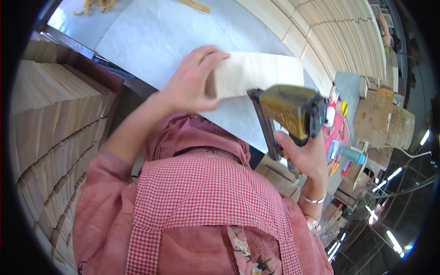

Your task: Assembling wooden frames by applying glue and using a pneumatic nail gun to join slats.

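Observation:
My left hand [197, 78] grips the left end of a pale wooden piece [261, 71], with the thumb below and the fingers over its upper edge. The piece looks like a board or a shallow box part; motion blur hides its exact shape. My right hand [305, 153] is wrapped round the handle of a nail gun [288, 107] with a yellow-brown body and a black end cap. The gun's nose is close to the lower edge of the wooden piece; I cannot tell whether they touch. Both are over a grey-white tabletop [183, 32].
Stacked wooden boards [46, 114] rise at the left. More thin boards [346, 36] stand in rows along the far right. Right of the table are a cardboard box [373, 110], a teal bottle [353, 155] and a pink item [338, 128]. A wood strip [195, 5] lies at the far edge.

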A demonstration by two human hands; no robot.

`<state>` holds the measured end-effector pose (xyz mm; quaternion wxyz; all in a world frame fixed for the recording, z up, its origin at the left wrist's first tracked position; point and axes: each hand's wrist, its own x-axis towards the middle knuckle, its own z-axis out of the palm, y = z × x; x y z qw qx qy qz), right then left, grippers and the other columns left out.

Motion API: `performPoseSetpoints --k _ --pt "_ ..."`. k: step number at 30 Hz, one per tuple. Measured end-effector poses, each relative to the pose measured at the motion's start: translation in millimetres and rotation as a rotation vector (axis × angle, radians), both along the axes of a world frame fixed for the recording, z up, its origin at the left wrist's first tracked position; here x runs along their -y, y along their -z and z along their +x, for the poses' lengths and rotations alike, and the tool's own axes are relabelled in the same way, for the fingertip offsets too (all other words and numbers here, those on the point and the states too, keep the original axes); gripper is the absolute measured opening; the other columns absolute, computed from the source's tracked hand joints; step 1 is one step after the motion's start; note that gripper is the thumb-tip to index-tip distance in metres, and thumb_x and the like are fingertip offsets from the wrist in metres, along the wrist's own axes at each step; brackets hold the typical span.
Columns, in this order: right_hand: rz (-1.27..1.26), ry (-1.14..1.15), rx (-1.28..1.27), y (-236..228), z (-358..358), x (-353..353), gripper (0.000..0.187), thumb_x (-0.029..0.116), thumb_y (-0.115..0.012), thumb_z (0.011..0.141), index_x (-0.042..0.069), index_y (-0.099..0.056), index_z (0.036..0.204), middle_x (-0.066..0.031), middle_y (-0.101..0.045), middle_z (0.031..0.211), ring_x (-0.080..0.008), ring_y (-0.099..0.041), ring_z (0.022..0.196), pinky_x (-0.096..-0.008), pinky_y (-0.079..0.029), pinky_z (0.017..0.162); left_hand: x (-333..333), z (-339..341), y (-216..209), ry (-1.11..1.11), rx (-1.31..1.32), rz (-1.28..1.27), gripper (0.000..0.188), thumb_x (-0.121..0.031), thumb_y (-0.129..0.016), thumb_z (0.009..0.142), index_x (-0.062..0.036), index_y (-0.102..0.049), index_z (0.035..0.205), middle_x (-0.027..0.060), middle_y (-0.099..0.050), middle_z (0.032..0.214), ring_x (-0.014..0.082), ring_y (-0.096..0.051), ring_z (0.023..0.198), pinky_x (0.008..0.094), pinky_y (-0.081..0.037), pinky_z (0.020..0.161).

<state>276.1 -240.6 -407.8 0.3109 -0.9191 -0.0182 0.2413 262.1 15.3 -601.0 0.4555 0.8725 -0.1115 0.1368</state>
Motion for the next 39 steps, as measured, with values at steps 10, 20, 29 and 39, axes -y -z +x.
performPoseSetpoints --k 10,20,29,39 --pt "0.026 0.249 0.014 3.5 -13.3 43.7 0.026 0.008 -0.08 0.083 -0.005 -0.067 0.102 -0.0081 -0.068 0.075 -0.0144 -0.059 0.056 -0.0265 -0.048 0.05 49.2 -64.8 -10.6 -0.012 -0.257 -0.289 0.058 -0.022 -0.074 0.087 0.0023 -0.055 0.136 0.0195 -0.053 0.133 0.0307 -0.057 0.113 0.0383 -0.047 0.098" --pt "0.02 0.402 0.005 10.7 -43.6 68.9 0.025 0.007 -0.079 0.083 -0.006 -0.066 0.101 -0.0052 -0.063 0.066 -0.0112 -0.052 0.047 -0.0246 -0.04 0.042 5.4 129.5 9.4 -0.351 0.065 -0.199 0.039 -0.015 -0.073 0.086 0.0006 -0.067 0.121 0.0116 -0.065 0.11 0.0207 -0.059 0.088 0.031 -0.051 0.074" --pt "0.119 0.209 0.033 24.8 -53.6 80.1 0.026 0.008 -0.081 0.082 -0.006 -0.069 0.101 -0.008 -0.073 0.082 -0.0174 -0.065 0.067 -0.0292 -0.053 0.06 -6.3 157.2 0.2 -0.031 -0.602 -0.044 0.064 -0.022 -0.073 0.081 0.0033 -0.053 0.137 0.0231 -0.06 0.131 0.0388 -0.058 0.119 0.0429 -0.044 0.107" --pt "0.144 0.181 0.046 21.5 -45.2 70.3 0.03 0.011 -0.081 0.084 -0.005 -0.068 0.106 -0.0069 -0.072 0.082 -0.0152 -0.061 0.065 -0.0276 -0.05 0.059 -18.1 168.0 8.5 0.094 -0.735 -0.146 0.079 -0.028 -0.081 0.077 0.007 -0.049 0.14 0.0246 -0.059 0.13 0.0368 -0.057 0.12 0.0399 -0.044 0.107"
